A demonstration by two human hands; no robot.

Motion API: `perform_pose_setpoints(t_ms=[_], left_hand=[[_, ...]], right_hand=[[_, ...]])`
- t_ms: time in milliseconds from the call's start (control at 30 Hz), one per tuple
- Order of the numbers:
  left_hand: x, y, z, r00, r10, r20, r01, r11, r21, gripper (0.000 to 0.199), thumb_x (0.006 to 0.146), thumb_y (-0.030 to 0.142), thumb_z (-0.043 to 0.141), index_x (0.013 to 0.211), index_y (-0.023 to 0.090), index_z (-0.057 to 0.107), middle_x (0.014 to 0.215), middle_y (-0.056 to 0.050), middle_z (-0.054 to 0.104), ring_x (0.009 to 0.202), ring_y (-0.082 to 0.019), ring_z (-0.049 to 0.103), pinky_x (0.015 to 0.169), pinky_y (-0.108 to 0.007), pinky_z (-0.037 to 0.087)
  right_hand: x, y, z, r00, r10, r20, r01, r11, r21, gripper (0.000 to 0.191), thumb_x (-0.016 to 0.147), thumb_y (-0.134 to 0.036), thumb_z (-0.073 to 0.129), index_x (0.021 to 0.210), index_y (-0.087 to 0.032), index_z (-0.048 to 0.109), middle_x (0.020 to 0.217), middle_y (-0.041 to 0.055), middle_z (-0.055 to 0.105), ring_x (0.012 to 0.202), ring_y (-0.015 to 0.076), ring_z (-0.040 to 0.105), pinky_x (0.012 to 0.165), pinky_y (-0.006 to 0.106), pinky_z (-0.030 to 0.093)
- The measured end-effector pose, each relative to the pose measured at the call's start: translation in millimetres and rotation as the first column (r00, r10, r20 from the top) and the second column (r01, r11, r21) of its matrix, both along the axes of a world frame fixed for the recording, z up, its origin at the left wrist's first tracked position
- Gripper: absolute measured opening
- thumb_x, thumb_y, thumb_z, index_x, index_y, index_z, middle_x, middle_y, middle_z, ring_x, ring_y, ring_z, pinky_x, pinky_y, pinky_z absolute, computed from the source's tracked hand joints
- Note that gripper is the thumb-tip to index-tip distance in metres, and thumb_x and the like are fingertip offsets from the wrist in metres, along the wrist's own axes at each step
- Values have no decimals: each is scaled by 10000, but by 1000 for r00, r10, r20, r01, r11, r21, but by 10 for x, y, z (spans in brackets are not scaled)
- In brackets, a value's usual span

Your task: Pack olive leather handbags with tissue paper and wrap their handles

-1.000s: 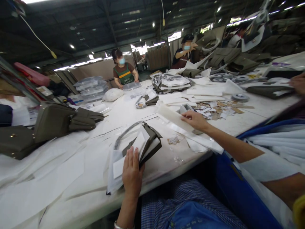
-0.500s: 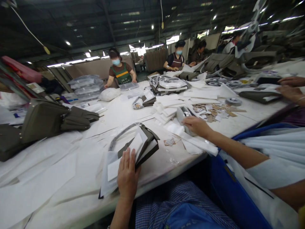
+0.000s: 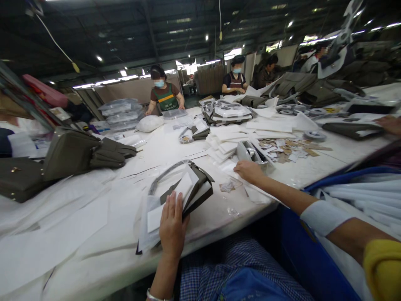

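Observation:
A dark olive handbag (image 3: pixel 198 193) lies tilted near the table's front edge, its handle (image 3: pixel 163 175) wrapped in clear film. White foam sheets (image 3: pixel 156 217) lie against it. My left hand (image 3: pixel 173 228) holds the bag's near side, with straight fingers over the foam and the thumb at the bag's lower edge. Just in front of the grey tape dispenser (image 3: pixel 247 152), my right hand (image 3: pixel 250 172) is closed in a pinch. Whatever sits between those fingertips is too small to make out.
Olive bags (image 3: pixel 70 154) stand at left on white sheets. Foam pieces (image 3: pixel 227 140), paper scraps (image 3: pixel 286 148) and a film-wrapped bag (image 3: pixel 227 112) lie farther back. Co-workers sit across the table; a person's hand (image 3: pixel 390 124) shows at right. A blue-rimmed bin (image 3: pixel 316 182) stands beside me.
My right hand has moved back from the tape dispenser toward me, uncovering more of it. The left hand stays on the handbag. The whole view has shifted slightly.

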State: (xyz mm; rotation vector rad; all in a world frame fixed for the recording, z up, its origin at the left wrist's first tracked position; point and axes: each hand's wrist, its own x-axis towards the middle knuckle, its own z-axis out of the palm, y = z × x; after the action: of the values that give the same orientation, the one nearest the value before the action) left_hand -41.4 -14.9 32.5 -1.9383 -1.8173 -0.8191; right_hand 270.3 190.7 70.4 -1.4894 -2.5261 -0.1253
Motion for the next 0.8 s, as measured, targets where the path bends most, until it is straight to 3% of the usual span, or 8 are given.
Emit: perform_pose_setpoints(t_ms=[133,200,300,400,467,633,733,800], left_hand=[[-14,-6,-4,999,-9,37,9,1000,3,835,865,129,591,1561,270,152,1558,-104,360,1432,-330,326,1118,-507,380],[-18,-2,4,998,-8,64,8,1000,4,832,861,126,589,1559,272,162,1559,-99,361,1431,-327,328,1121,-504,376],[-23,13,26,996,8,87,-8,1000,3,844,854,122,602,1559,271,162,1563,-96,354,1432,-324,327,1124,-493,375],[-30,22,50,995,31,97,-32,999,10,868,846,122,627,1559,268,154,1563,-102,352,1429,-320,333,1120,-480,384],[-37,18,60,994,35,100,-37,999,16,877,844,124,638,1558,267,150,1560,-106,357,1428,-313,337,1119,-471,387],[-48,1,70,994,33,108,-35,999,17,871,851,131,637,1559,258,146,1559,-112,356,1430,-313,334,1124,-471,382],[-53,3,71,993,32,112,-34,999,20,873,853,134,639,1560,262,143,1558,-111,359,1429,-315,336,1122,-473,384],[-58,6,72,992,39,118,-42,999,20,873,853,136,641,1559,268,143,1558,-104,359,1431,-309,333,1124,-470,383]], right_hand=[[-133,-93,182,997,60,-52,-60,998,5,262,954,-263,516,980,-177,762,1050,86,747,996,247,659,842,314,480],[-252,-185,248,983,77,-165,-85,996,-42,275,963,-301,508,1001,-187,756,1003,67,758,916,222,691,816,293,496],[-490,-298,241,914,66,-399,-174,955,-239,252,944,-348,548,987,-208,752,888,18,767,623,148,691,699,253,528],[-719,-325,84,891,3,-455,-213,887,-410,252,947,-345,542,1018,-208,741,951,7,762,480,104,638,537,228,522],[-823,-329,-63,906,-1,-423,-203,876,-438,239,934,-284,560,1086,-200,724,1001,25,759,523,119,658,517,231,523],[-898,-467,-299,931,114,-347,-239,908,-344,405,805,-248,734,1207,-250,681,1170,49,716,930,226,701,809,294,535],[-899,-529,-307,942,148,-300,-234,932,-278,225,927,-341,584,1071,-261,736,1136,53,717,1026,261,669,863,326,498],[-898,-493,-297,950,133,-284,-204,950,-238,296,987,-285,453,1117,-248,716,1156,77,697,1041,256,657,880,328,477]])
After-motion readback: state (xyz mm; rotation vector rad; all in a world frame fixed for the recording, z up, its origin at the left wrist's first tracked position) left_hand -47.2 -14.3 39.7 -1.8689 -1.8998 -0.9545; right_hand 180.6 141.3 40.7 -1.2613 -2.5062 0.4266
